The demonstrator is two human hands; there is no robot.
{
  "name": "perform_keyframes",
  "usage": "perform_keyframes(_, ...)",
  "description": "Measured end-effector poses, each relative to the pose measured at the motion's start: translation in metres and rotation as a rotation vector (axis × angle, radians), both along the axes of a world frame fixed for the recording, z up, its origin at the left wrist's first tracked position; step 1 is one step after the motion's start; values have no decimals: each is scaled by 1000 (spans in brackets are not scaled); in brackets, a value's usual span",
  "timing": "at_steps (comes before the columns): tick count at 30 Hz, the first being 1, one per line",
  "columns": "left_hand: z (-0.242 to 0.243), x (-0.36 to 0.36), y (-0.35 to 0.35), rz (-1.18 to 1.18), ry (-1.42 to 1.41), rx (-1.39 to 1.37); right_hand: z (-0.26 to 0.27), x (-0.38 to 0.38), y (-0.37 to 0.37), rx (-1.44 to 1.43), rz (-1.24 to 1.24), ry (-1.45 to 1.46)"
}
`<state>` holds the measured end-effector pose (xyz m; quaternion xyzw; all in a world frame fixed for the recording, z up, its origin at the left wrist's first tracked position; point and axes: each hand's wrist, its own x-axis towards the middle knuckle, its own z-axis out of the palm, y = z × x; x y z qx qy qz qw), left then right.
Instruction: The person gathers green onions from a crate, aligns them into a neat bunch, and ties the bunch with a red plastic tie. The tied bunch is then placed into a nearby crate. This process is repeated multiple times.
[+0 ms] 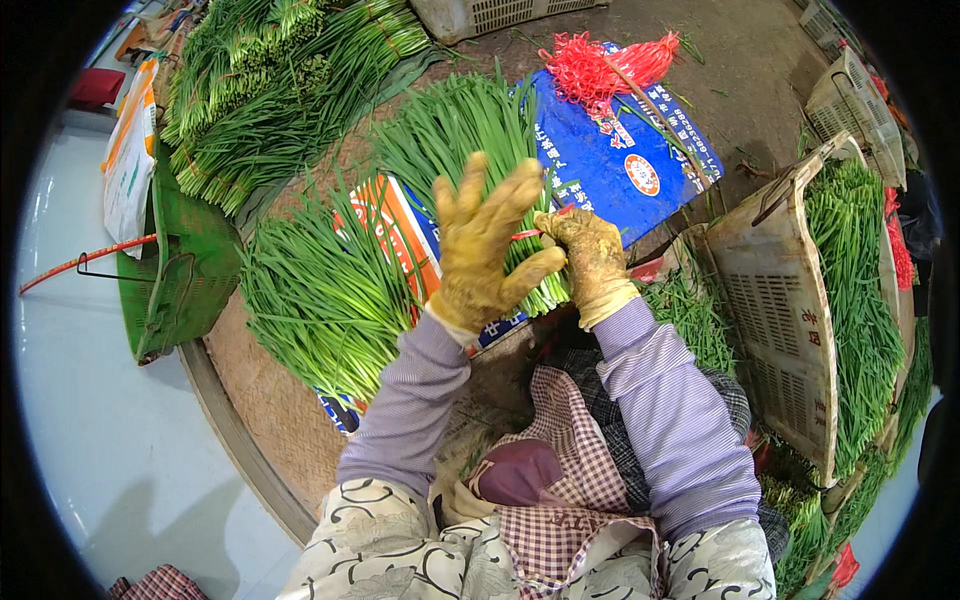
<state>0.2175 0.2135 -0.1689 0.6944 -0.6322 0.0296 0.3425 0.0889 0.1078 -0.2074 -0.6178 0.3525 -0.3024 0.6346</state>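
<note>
My left hand, in a soiled yellow glove, is spread over a bunch of green garlic chives, its fingers apart. Beside it my right hand, gloved alike, has its fingers closed on a red tie at the bunch, near the pale cut stems. The bunch lies on printed plastic sacking, leaves pointing away from me. To its left a loose heap of chives rests on an orange, white and blue sack. A tangle of red ties lies on a blue printed sack beyond my right hand.
Tied chive bundles are stacked at the upper left, above a green plastic basket. A whitish crate of chives stands at the right, near cut greens. Another crate is at the top. The brown platform's edge curves at lower left.
</note>
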Motion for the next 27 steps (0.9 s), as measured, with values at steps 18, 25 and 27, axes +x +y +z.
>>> perform_keyframes(18,-40,11,-13,-55,176,124,-19,-17,-54,-738,269,1085)
perform_keyframes(25,-39,-11,21,285,822,-418,-25,-4,-36,285,-91,202)
perform_keyframes(27,-42,-21,29,469,928,-366,-29,6,-27,301,-69,157)
